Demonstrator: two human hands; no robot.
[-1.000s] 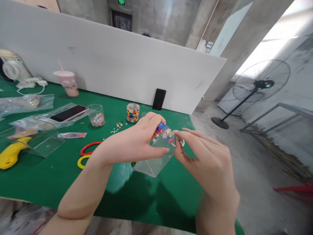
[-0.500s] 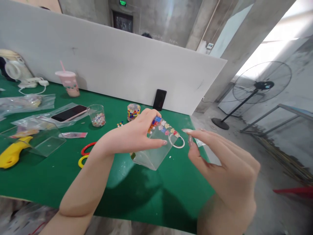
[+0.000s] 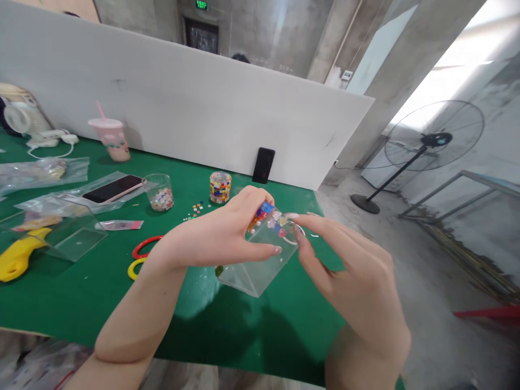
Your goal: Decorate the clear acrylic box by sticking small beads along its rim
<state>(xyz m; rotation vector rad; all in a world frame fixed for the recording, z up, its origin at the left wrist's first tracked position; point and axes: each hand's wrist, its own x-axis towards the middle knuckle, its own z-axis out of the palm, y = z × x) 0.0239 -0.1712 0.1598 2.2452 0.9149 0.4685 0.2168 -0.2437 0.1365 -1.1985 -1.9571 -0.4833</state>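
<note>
My left hand (image 3: 239,227) grips a clear acrylic box (image 3: 264,265), tilted above the green table. Coloured beads and small flower pieces (image 3: 278,221) line the box's upper edge. At that edge's right end, the thumb and forefinger of my right hand (image 3: 345,260) are pinched close together, touching or nearly touching the flower pieces. Whatever lies between those fingertips is too small to make out. A white ring (image 3: 301,232) shows behind the right fingertips, partly hidden. Part of the box is covered by my left fingers.
Red and yellow scissor handles (image 3: 140,257) lie left of my forearm. Behind stand a cup of small beads (image 3: 161,197), a mosaic-covered jar (image 3: 220,188), a pink tumbler (image 3: 111,141) and a leaning phone (image 3: 264,165). A yellow tool (image 3: 24,254) and another clear acrylic piece (image 3: 81,242) sit left.
My right hand has moved left, from beside the box to its decorated edge, and its fingertips have come closer together. The box has dipped slightly in my left hand.
</note>
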